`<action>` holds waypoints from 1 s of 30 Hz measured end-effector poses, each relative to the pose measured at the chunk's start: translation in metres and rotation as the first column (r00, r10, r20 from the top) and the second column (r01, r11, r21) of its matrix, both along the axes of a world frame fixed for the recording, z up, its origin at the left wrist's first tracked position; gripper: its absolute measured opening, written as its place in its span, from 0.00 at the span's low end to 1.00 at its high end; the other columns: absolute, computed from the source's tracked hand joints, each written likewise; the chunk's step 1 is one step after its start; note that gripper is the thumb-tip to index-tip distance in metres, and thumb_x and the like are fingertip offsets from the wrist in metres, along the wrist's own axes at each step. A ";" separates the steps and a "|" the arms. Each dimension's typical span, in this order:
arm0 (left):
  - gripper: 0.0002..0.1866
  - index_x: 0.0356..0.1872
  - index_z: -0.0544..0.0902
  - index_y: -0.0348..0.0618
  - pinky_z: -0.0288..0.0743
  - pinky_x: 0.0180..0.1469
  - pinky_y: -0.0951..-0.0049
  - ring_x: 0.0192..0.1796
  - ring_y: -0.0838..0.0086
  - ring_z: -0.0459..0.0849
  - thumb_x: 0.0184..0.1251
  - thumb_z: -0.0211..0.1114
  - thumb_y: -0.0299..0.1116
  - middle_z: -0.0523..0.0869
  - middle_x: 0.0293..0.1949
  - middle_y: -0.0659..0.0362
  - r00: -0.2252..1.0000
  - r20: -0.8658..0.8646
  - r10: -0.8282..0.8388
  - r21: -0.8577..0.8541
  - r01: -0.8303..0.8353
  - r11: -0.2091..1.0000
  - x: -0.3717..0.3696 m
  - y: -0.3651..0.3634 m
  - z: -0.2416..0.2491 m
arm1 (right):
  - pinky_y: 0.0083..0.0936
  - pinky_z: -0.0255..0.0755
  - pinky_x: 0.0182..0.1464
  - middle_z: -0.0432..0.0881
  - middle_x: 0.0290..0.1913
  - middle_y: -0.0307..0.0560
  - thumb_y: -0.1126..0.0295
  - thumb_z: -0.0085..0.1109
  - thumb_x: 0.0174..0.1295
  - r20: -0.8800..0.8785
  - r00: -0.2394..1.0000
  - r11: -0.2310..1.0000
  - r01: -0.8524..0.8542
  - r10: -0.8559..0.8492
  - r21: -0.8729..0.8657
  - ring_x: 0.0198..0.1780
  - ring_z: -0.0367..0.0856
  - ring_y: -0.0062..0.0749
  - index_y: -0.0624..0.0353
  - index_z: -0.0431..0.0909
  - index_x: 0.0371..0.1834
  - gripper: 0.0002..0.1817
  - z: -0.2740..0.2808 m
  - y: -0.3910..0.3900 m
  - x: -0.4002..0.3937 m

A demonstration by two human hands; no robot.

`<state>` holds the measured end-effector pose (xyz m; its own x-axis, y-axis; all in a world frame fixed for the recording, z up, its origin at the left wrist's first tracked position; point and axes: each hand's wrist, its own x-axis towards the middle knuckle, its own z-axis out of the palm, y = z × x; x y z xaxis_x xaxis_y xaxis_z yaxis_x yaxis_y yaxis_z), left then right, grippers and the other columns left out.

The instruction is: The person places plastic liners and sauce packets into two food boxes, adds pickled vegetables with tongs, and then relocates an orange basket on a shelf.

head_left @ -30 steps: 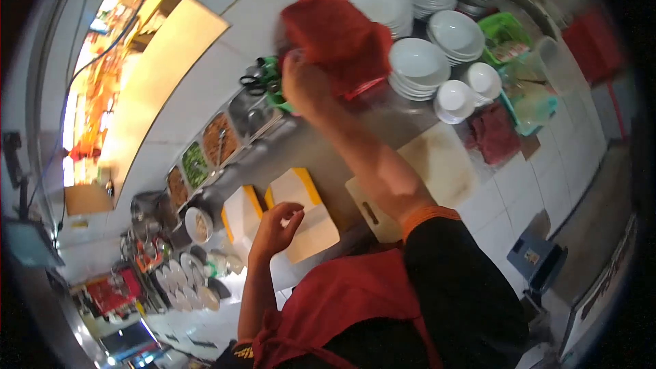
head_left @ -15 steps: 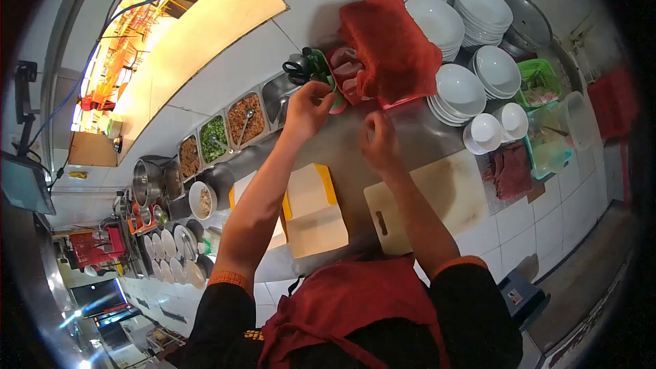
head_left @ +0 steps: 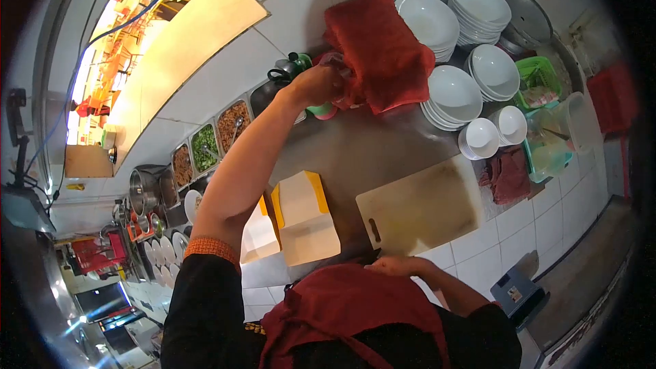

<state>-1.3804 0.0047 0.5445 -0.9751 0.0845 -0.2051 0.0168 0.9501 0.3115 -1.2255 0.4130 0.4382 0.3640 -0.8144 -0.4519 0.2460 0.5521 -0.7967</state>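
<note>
My left hand (head_left: 320,86) reaches to the back of the counter, in at the side of a red cloth (head_left: 379,48). Its fingers are bent and partly hidden, and crumpled clear plastic (head_left: 333,61) shows beside them. What they grip is not visible. My right hand (head_left: 396,265) is low at the counter's front edge, against my red apron (head_left: 348,301), with curled fingers; I cannot see anything in it. Between my arms, an open carton box (head_left: 304,215) with yellow edges lies on the steel counter, next to a second box (head_left: 260,238) partly behind my left forearm.
A white cutting board (head_left: 424,205) lies at the front right. Stacked white bowls (head_left: 454,94) and a folded dark red cloth (head_left: 509,174) are farther right. Food trays (head_left: 205,149) line the back left, near a green container (head_left: 299,61) with black handles.
My left hand has moved forward and right, in beside the red cloth. My right hand has drawn back from near that cloth to my apron. The view has shifted slightly.
</note>
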 end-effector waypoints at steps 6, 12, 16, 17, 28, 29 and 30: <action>0.08 0.30 0.86 0.41 0.77 0.38 0.60 0.35 0.56 0.85 0.55 0.64 0.34 0.86 0.31 0.50 0.998 -0.038 -0.042 -0.072 0.039 0.997 -0.005 -0.012 -0.014 | 0.28 0.70 0.56 0.82 0.50 0.47 0.33 0.33 0.70 0.019 0.991 0.963 -0.134 0.134 0.235 0.52 0.78 0.29 0.64 0.79 0.53 0.42 0.004 0.024 -0.003; 0.11 0.37 0.86 0.38 0.75 0.41 0.68 0.34 0.71 0.82 0.62 0.68 0.36 0.86 0.32 0.54 0.892 -0.065 0.448 0.333 -0.404 0.852 0.010 -0.018 -0.001 | 0.31 0.68 0.60 0.80 0.55 0.52 0.29 0.31 0.67 0.215 0.975 0.984 0.025 -0.064 0.179 0.57 0.76 0.34 0.66 0.77 0.57 0.46 0.010 0.032 0.002; 0.13 0.41 0.87 0.38 0.75 0.42 0.71 0.35 0.76 0.80 0.63 0.69 0.38 0.86 0.32 0.56 0.885 -0.030 0.465 0.406 -0.414 0.814 0.021 -0.015 0.001 | 0.32 0.66 0.63 0.77 0.60 0.53 0.29 0.32 0.67 0.331 0.922 0.899 0.042 -0.203 0.435 0.60 0.74 0.35 0.65 0.73 0.61 0.46 0.017 0.044 -0.005; 0.13 0.41 0.87 0.38 0.75 0.42 0.71 0.35 0.76 0.80 0.63 0.69 0.38 0.86 0.32 0.56 0.885 -0.032 0.465 0.405 -0.414 0.815 0.022 -0.015 0.004 | 0.32 0.66 0.63 0.77 0.60 0.53 0.29 0.32 0.67 0.331 0.922 0.900 0.042 -0.203 0.434 0.60 0.74 0.35 0.65 0.73 0.61 0.46 0.013 0.043 -0.003; 0.10 0.38 0.85 0.40 0.69 0.33 0.77 0.29 0.81 0.76 0.69 0.65 0.37 0.81 0.27 0.65 0.741 0.352 0.572 0.861 -0.495 0.112 0.030 0.004 -0.005 | 0.27 0.64 0.64 0.77 0.59 0.46 0.33 0.24 0.71 0.103 0.986 0.991 -0.131 0.133 -0.021 0.60 0.73 0.30 0.60 0.75 0.61 0.43 0.013 -0.029 0.016; 0.09 0.39 0.84 0.42 0.68 0.31 0.78 0.28 0.82 0.75 0.69 0.64 0.36 0.80 0.26 0.66 0.716 0.389 0.579 0.883 -0.469 -0.013 0.030 0.002 -0.005 | 0.28 0.64 0.65 0.77 0.59 0.46 0.32 0.25 0.70 0.153 0.985 0.993 -0.088 0.075 0.075 0.59 0.73 0.31 0.59 0.75 0.62 0.43 0.020 -0.019 0.017; 0.09 0.39 0.84 0.42 0.68 0.31 0.78 0.28 0.82 0.75 0.69 0.64 0.36 0.80 0.26 0.66 0.715 0.387 0.582 0.883 -0.470 -0.010 0.031 -0.002 -0.005 | 0.29 0.64 0.65 0.78 0.59 0.46 0.31 0.25 0.70 0.199 0.980 0.984 -0.048 0.013 0.172 0.59 0.74 0.32 0.58 0.74 0.62 0.43 0.028 -0.013 0.016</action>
